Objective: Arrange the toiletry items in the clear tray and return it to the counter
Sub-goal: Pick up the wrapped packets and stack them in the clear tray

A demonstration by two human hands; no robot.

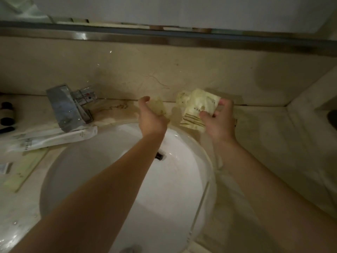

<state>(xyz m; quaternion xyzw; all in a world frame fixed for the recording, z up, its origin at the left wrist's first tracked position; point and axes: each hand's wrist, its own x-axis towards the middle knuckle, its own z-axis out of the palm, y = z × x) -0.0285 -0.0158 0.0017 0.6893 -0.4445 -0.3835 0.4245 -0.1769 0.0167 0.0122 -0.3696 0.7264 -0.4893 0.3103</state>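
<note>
Right hand pinches a pale packet; left hand curls round another packet, blurred. Both hang near the counter's back edge; a loose pinch could drop one into the sink.

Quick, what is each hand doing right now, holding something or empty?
Left hand: fingers curled round a small yellowish sachet.
Right hand: pinching a bunch of pale yellow packets above the counter.
</note>
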